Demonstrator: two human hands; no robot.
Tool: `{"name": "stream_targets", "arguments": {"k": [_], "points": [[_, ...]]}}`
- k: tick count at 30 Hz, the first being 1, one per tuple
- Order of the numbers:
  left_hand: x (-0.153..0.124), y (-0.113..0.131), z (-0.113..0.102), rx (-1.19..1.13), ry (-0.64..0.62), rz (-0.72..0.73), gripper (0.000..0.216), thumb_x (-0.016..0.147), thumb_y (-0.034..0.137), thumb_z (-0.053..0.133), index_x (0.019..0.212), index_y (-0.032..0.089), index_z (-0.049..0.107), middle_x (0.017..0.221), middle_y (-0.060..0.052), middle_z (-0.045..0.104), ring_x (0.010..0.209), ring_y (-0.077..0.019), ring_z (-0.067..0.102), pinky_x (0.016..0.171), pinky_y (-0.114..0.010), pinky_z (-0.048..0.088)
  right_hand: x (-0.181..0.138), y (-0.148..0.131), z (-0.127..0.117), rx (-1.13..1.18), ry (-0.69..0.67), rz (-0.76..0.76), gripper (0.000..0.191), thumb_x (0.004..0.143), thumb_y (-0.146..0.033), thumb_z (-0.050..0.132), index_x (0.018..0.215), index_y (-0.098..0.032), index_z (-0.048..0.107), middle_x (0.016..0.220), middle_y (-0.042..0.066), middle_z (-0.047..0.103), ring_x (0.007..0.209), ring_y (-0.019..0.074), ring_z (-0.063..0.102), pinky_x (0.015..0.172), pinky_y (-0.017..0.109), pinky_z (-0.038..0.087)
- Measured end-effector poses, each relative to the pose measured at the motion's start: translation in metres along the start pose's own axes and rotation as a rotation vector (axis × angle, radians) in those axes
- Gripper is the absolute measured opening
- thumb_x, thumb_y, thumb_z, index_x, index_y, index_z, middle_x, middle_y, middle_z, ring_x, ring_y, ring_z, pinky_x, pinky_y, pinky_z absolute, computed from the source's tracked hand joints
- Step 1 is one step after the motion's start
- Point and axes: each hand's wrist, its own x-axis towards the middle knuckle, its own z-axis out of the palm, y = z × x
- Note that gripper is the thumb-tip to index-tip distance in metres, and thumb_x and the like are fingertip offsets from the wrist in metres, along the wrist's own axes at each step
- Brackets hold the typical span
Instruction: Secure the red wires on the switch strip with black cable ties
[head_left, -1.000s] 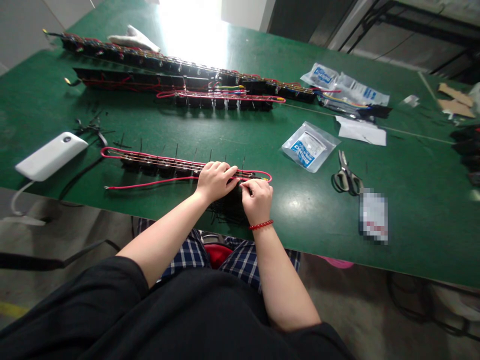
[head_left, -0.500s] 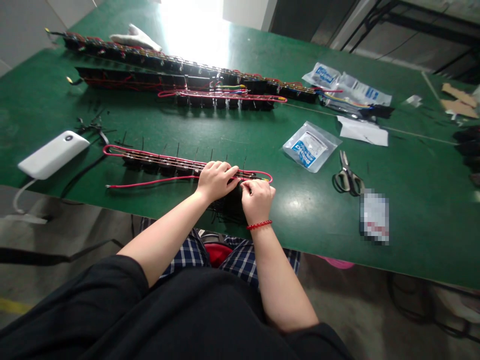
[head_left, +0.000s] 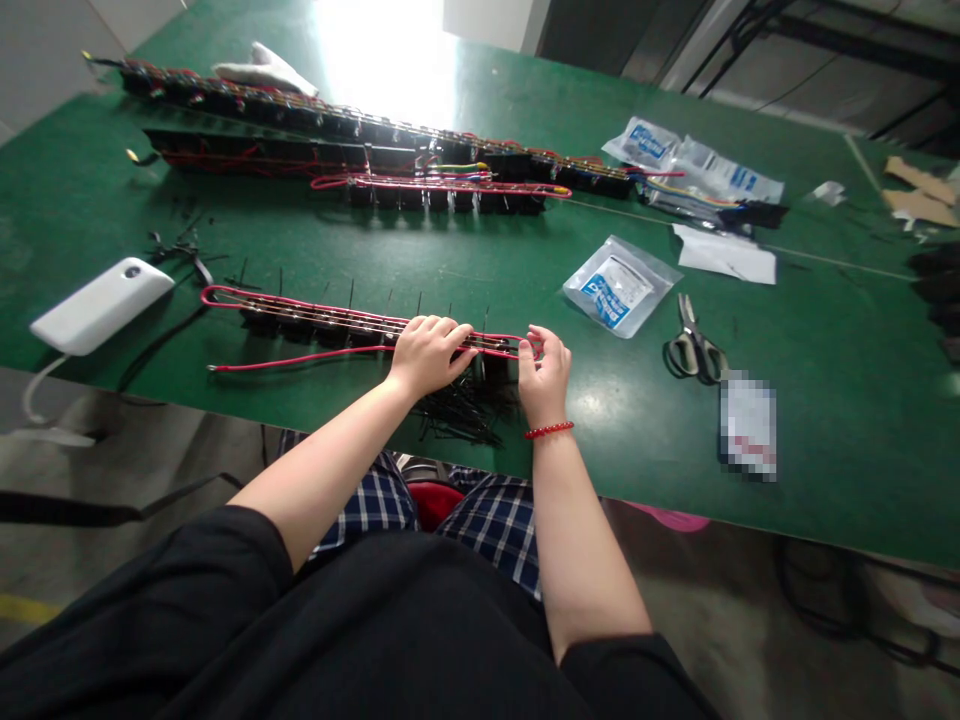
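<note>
A long black strip [head_left: 300, 325] with red and brown wires along its top lies near the table's front edge, thin black cable ties standing up from it. My left hand [head_left: 431, 352] is closed over its right part, thumb on the near side. At the right end, the fingers of my right hand [head_left: 546, 370] curl round the looped end of the red wire [head_left: 501, 338]. A loose length of red wire [head_left: 300, 359] runs along the near side. Below the strip, between my hands, lies a pile of black cable ties [head_left: 465, 412].
Scissors [head_left: 695, 350] and a clear plastic bag [head_left: 621, 287] lie to the right. A white device with a cord [head_left: 101, 307] is at the left edge. Longer wired strips [head_left: 300, 110] and a white glove [head_left: 266, 70] lie farther back on the green table [head_left: 825, 400].
My right hand has moved right and up from the strip's near side to the wire loop at its end, uncovering the cable-tie pile. My left hand stays on the strip.
</note>
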Motion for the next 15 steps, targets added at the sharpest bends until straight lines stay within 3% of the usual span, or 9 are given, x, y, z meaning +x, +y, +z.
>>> {"name": "stream_targets", "arguments": {"k": [4, 9, 15], "points": [[0.000, 0.000, 0.000, -0.002, 0.003, 0.003, 0.040, 0.100, 0.051, 0.046, 0.120, 0.023, 0.068, 0.111, -0.009, 0.072, 0.101, -0.0281, 0.062, 0.090, -0.044, 0.042, 0.012, 0.022, 0.006, 0.036, -0.016, 0.084, 0.030, 0.092, -0.041, 0.053, 0.110, -0.021, 0.066, 0.111, 0.010, 0.069, 0.098, 0.0233, 0.060, 0.094, 0.042, 0.048], [-0.001, 0.000, 0.000, -0.012, -0.006, -0.002, 0.041, 0.100, 0.051, 0.046, 0.121, 0.023, 0.068, 0.112, -0.010, 0.072, 0.103, -0.0288, 0.062, 0.092, -0.045, 0.042, 0.013, 0.023, 0.008, 0.097, -0.135, 0.172, 0.028, 0.092, -0.039, 0.048, 0.098, -0.021, 0.069, 0.090, 0.005, 0.072, 0.085, 0.0219, 0.062, 0.084, 0.036, 0.050], [-0.002, -0.001, 0.001, -0.032, 0.003, -0.010, 0.043, 0.100, 0.050, 0.046, 0.123, 0.022, 0.068, 0.115, -0.010, 0.073, 0.104, -0.0294, 0.063, 0.094, -0.046, 0.044, 0.012, 0.023, 0.008, 0.158, -0.131, 0.200, 0.030, 0.092, -0.033, 0.043, 0.098, -0.023, 0.070, 0.096, 0.005, 0.074, 0.091, 0.0227, 0.066, 0.084, 0.035, 0.050]]}}
